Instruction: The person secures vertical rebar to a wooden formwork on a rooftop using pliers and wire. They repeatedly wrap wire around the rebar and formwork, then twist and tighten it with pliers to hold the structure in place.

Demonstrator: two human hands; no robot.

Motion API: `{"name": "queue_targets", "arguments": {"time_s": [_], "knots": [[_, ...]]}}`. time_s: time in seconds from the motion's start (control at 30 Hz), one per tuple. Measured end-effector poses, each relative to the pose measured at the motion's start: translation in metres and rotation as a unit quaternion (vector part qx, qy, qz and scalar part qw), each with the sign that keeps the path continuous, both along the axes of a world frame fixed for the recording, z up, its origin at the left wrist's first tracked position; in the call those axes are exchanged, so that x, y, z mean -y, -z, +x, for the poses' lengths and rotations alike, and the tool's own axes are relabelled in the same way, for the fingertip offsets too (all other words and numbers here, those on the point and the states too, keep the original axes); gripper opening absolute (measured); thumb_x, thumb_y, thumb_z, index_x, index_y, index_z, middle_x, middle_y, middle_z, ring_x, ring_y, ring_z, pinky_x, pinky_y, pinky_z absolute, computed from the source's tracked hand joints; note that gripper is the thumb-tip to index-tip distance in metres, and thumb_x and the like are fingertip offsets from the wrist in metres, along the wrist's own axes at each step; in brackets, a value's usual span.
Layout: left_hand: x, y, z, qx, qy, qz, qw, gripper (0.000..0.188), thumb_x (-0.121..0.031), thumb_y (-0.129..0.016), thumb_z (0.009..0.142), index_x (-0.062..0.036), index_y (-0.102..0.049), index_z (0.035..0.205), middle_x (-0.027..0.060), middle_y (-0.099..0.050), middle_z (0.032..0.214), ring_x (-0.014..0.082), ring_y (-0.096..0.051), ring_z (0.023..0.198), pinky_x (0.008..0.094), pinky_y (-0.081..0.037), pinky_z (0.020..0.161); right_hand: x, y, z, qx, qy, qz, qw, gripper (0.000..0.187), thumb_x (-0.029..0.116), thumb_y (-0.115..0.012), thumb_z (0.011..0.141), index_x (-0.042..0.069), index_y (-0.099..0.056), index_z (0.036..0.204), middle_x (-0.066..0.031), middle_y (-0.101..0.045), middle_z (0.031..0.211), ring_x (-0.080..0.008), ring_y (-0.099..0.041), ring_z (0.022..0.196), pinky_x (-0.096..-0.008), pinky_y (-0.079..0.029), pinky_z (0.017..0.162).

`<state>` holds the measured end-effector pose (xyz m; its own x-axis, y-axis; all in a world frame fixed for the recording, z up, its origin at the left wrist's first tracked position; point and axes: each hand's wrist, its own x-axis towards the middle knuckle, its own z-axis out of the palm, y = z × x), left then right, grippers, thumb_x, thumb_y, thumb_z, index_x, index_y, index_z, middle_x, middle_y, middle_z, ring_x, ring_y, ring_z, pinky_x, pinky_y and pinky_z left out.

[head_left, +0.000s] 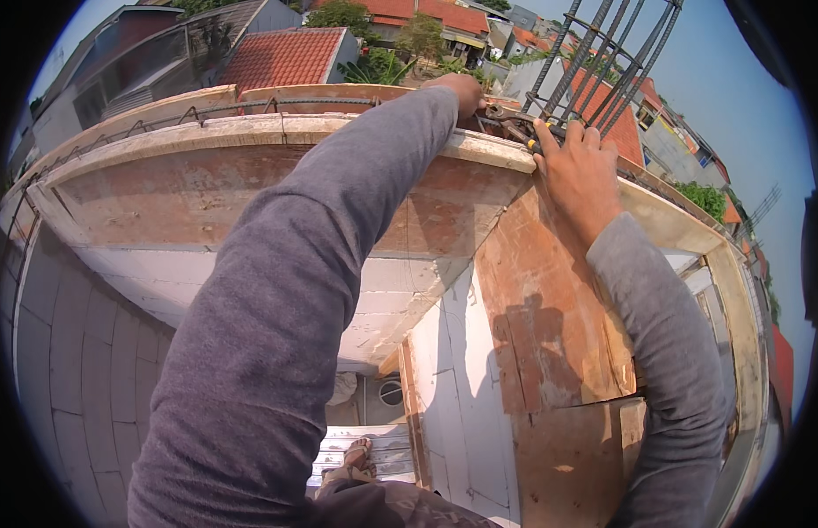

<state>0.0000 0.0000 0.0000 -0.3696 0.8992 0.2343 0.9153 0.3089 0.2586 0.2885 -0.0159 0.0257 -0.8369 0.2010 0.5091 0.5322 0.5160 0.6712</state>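
My right hand point(583, 176) is closed around pincers point(513, 120) at the formwork corner. The dark metal head of the pincers points left, toward my other hand, and bits of yellow and black grip show by my fingers. My left hand point(463, 90) reaches over the top board to the left of the pincers; its fingers are hidden behind the hand and the board. Upright rebar point(594, 66), tied with rings, rises just beyond my right hand. A horizontal rebar point(325, 103) runs along the trough between the form boards toward my left hand.
A wooden formwork board point(215, 132) curves across the front, above pale block wall point(387, 304). Reddish plywood point(550, 299) slopes down at the right. My foot point(358, 455) rests on a slatted platform point(391, 449), high above the floor. Tiled roofs point(286, 62) lie beyond.
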Motion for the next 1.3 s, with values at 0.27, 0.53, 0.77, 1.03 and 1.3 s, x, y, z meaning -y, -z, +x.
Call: {"name": "queue_targets", "arguments": {"time_s": [0.27, 0.53, 0.77, 1.03, 1.3], "knots": [[0.012, -0.009, 0.019, 0.04, -0.075, 0.015, 0.996, 0.039, -0.048, -0.063, 0.104, -0.0221, -0.075, 0.13, 0.0141, -0.07, 0.135, 0.0339, -0.065, 0.127, 0.0457, -0.052, 0.105, 0.005, 0.004, 0.003, 0.011, -0.013, 0.057, 0.998, 0.044, 0.021, -0.055, 0.099, 0.017, -0.067, 0.142, -0.0063, -0.06, 0.102, -0.0265, -0.06, 0.096, -0.0399, -0.043, 0.077], [-0.004, -0.003, 0.002, -0.014, -0.046, 0.011, 0.999, 0.04, -0.049, -0.065, 0.102, -0.0178, -0.078, 0.124, 0.0157, -0.071, 0.132, 0.0368, -0.067, 0.123, 0.0473, -0.053, 0.102, 0.009, 0.001, -0.003, 0.037, -0.028, 0.116, 0.992, 0.037, 0.022, -0.054, 0.103, 0.013, -0.07, 0.136, -0.0057, -0.059, 0.096, -0.0244, -0.057, 0.087, -0.0406, -0.04, 0.07], [-0.012, -0.001, 0.01, -0.024, -0.042, 0.013, 0.999, 0.038, -0.043, -0.062, 0.104, -0.0131, -0.078, 0.121, 0.0177, -0.072, 0.128, 0.0389, -0.067, 0.121, 0.0471, -0.053, 0.102, 0.003, -0.002, -0.012, 0.081, 0.041, 0.116, 0.989, 0.036, 0.023, -0.055, 0.104, 0.014, -0.071, 0.134, -0.0062, -0.06, 0.097, -0.0256, -0.057, 0.086, -0.0432, -0.04, 0.07], [0.006, -0.002, 0.014, -0.021, 0.012, 0.045, 0.999, 0.032, -0.036, -0.064, 0.104, -0.0238, -0.075, 0.131, 0.0125, -0.074, 0.125, 0.0331, -0.069, 0.118, 0.0444, -0.055, 0.099, -0.009, 0.002, 0.004, -0.004, -0.025, 0.054, 0.998, 0.042, 0.021, -0.057, 0.099, 0.019, -0.069, 0.139, -0.0065, -0.061, 0.105, -0.0271, -0.061, 0.097, -0.045, -0.044, 0.078], [0.026, -0.015, 0.019, 0.023, 0.049, 0.129, 0.99, 0.017, -0.017, -0.075, 0.089, -0.0205, -0.084, 0.104, 0.0049, -0.081, 0.099, 0.0237, -0.076, 0.097, 0.039, -0.058, 0.087, -0.002, -0.002, 0.004, -0.014, -0.016, -0.013, 1.0, 0.041, 0.018, -0.057, 0.099, 0.024, -0.069, 0.137, -0.0095, -0.063, 0.112, -0.0314, -0.062, 0.105, -0.0524, -0.043, 0.085]]}}
